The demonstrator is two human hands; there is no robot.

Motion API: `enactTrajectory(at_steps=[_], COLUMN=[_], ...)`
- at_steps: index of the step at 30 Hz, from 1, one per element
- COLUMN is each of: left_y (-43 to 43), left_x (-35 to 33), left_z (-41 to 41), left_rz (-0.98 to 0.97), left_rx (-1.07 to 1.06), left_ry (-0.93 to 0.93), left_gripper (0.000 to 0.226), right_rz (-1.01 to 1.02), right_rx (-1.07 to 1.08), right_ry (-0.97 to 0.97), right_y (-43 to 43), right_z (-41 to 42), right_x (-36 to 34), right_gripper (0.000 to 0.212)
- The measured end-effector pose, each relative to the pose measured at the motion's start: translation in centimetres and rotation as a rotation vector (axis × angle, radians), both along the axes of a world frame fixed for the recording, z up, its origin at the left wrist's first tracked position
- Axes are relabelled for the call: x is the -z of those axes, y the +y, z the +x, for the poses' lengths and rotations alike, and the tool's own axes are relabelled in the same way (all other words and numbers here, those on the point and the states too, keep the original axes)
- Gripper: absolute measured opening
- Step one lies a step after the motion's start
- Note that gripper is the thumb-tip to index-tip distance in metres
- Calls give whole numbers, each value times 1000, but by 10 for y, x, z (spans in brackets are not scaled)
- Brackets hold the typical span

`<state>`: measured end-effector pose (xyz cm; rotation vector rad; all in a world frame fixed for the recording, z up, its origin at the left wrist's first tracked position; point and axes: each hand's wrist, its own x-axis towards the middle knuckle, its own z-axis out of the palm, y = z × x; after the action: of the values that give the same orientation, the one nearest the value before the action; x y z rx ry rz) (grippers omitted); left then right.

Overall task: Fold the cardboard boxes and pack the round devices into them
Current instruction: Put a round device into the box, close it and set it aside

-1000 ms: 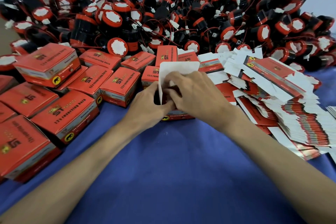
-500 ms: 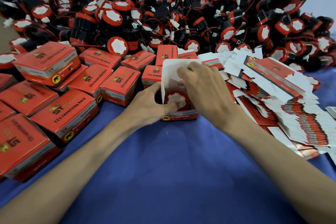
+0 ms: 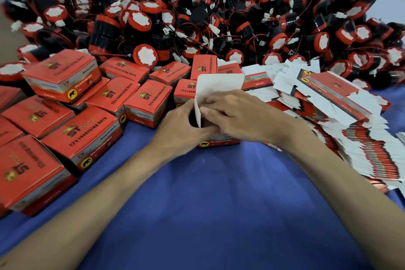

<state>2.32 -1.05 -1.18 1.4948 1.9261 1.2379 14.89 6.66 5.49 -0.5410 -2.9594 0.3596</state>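
Note:
An open red cardboard box [image 3: 219, 141] stands on the blue cloth at centre, its white lid flap [image 3: 219, 85] upright. My left hand [image 3: 177, 129] grips the box's left side, thumb at the front rim. My right hand [image 3: 238, 114] lies over the opening, with its fingers curled round a white side flap. The round device inside is hidden under my hands. A big heap of round black-and-red devices [image 3: 219, 24] with wires fills the back.
Several closed red boxes [image 3: 83, 133] crowd the left side. A stack of flat unfolded box blanks [image 3: 341, 120] lies at the right. Blue cloth [image 3: 219, 204] covers the table in front of my arms.
My right hand came down from the lid flap over the box opening, covering the device that showed inside half a second ago. My left hand stayed on the box's left side.

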Motion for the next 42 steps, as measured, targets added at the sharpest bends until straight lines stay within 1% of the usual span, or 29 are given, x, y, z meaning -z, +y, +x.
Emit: enactTrajectory(at_steps=[3,8,10,12,14,16,18,19,21,23,24,25,26,27,29,31,32,33,35,37,38,40,41,42], left_y=[-2,-3,-2,-1,-1,-1,0,1,0,-4,-6,-2,0,1,0,-5,-7,-8,-2,4,6,5,4,3], left_x=[0,1,2,3,3,4,4,5,6,4,5,5,6,6,7,0,-2,-5,-2,0,0,2,3,2], left_z=[-4,-5,-5,-5,-6,-6,-8,-9,-12,-13,-14,-13,-12,-11,-13,-6,-2,0,2,5,8,10,11,12], left_rz=[-2,17,25,25,34,31,20,19,13,1,-5,4,39,77,106,80,45,17,25,36,51,85,113,154], left_rx=[69,129,124,105,98,95,98,106,143,214,260,298,312,291,228,283,301,317,267,171,139,115,111,108], left_ry=[17,32,36,47,56,69,79,79,75,49,21,-11,-58,-143,-345,-359,-331,-351,-333,-269,-262,-270,-286,-299], left_gripper=[51,55,52,47,43,42,44,45,51,64,67,66,59,48,33,30,32,36,47,42,37,36,36,36], right_rz=[12,-82,-86,-4,106,148,79,70,153,220,228,217,171,94,-57,-200,-279,-339,-477,-664,-708,-620,-564,-530], right_rx=[21,134,136,123,113,113,89,58,-28,-84,-109,-136,-163,-183,-158,-28,68,161,273,270,250,259,281,304], right_ry=[24,99,70,17,15,96,200,198,64,-102,-137,-131,-65,62,418,747,853,925,982,970,936,848,819,809], right_y=[0,0,0,-1,-2,-5,-5,-4,-3,-2,-2,-2,-2,0,3,5,5,3,0,-5,-8,-12,-14,-15], right_z=[-1,-1,1,0,-2,-3,-1,0,3,5,6,6,7,8,14,22,28,32,41,48,50,52,51,50], right_x=[3,2,1,3,4,7,5,4,2,0,-1,-2,-3,-2,4,13,19,25,39,49,53,57,57,56], right_gripper=[34,30,34,34,28,20,16,15,14,18,23,28,28,25,26,25,24,24,24,21,20,22,28,39])
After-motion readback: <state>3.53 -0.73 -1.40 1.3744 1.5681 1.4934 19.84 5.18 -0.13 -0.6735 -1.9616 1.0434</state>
